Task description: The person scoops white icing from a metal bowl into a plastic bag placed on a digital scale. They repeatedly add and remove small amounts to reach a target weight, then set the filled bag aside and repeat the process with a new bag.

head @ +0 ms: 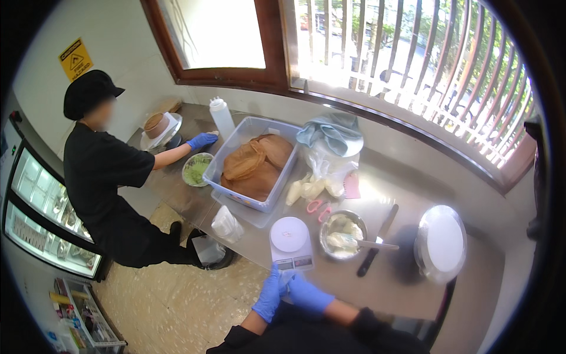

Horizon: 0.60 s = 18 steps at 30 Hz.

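Both my hands wear blue gloves and meet at the table's front edge. My left hand (268, 295) and my right hand (310, 295) grip a small clear plastic bag (286, 278) between them; its lower part is hidden by the fingers. Just beyond them stands a white digital kitchen scale (289, 235) with a bare round top. Right of the scale sits a metal bowl (322, 239) of white cream (342, 223) with a spatula (376, 244) resting in it. A long icing spatula with a black handle (368, 263) lies beside the bowl.
A plastic bin (281, 188) holds stacked brown crepes (252, 177). Around it are pink scissors (319, 208), filled piping bags (311, 188), a blue cloth (329, 130) and a squeeze bottle (222, 117). A cake turntable (441, 241) stands right. At left, a co-worker (106, 168) reaches over the table.
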{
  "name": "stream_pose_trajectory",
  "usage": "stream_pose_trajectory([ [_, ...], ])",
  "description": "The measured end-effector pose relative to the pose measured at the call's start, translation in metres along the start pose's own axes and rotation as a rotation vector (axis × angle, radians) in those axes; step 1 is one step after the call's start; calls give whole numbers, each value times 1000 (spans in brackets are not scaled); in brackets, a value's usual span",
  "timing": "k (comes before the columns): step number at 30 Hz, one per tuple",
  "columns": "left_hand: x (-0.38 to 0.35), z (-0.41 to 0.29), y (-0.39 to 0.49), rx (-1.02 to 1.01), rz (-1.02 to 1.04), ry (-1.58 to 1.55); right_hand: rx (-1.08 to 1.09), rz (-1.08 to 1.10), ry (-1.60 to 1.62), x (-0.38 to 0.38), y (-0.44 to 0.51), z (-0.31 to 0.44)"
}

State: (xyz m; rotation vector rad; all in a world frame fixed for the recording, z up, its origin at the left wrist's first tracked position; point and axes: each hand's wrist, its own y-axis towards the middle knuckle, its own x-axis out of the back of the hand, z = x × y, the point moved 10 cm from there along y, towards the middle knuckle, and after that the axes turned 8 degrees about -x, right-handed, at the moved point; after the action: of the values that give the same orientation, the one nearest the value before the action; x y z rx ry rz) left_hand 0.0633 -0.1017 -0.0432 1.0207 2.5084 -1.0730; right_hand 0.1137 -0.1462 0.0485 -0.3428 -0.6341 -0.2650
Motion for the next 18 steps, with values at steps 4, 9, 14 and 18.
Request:
stream_pose_trajectory([
  [4,10,6,32,-29,-17,386,-105,-371,-173,122,-35,-72],
  [9,-63,31,62,-341,222,764,-622,-177,-715,193,-40,-166],
  [14,-91,63,96,-141,284,611,-341,-343,-812,226,-42,-99],
  [18,-100,68,103,-119,294,561,-376,-297,-940,258,-45,-80],
])
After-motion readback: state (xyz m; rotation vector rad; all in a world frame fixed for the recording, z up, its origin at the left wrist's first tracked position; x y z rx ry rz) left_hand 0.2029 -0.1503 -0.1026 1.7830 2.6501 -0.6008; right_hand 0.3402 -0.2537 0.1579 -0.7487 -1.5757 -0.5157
